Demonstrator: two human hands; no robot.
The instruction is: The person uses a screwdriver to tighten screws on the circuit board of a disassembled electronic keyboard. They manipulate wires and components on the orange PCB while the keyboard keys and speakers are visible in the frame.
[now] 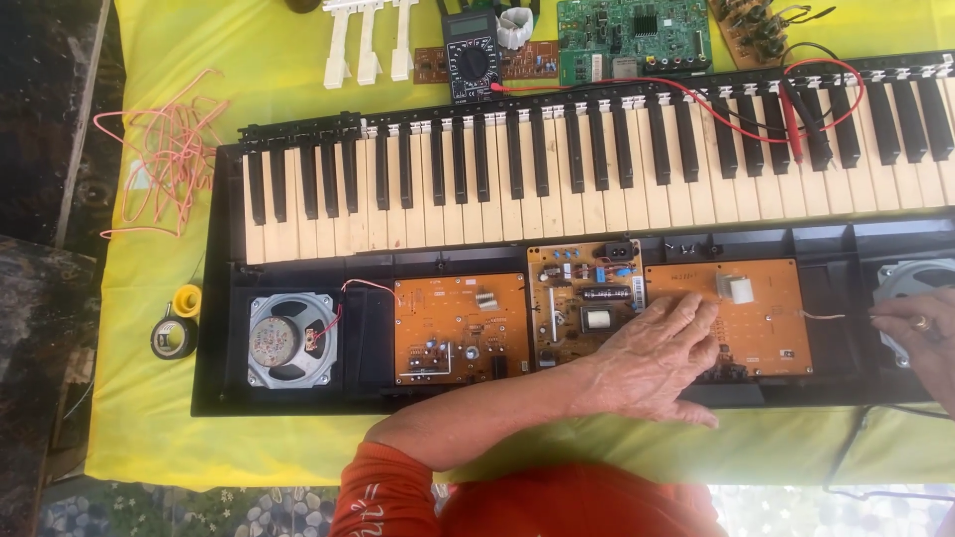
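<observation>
Opened black electronic keyboard [224,298], works exposed: left hand [652,358] flat, fingers [686,310] together, empty, pressing the orange rectangular circuit board [766,318] beneath them, seemingly to steady it; right hand [920,328], fingertips pinched on a thin pale wire [821,316] just beyond them.

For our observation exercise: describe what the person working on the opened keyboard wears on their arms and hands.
The left hand is bare, with no glove, ring or watch visible; its arm is bare from an orange sleeve with pale markings near the edge. The right hand is also ungloved and wears a gold-coloured ring on one finger.
</observation>
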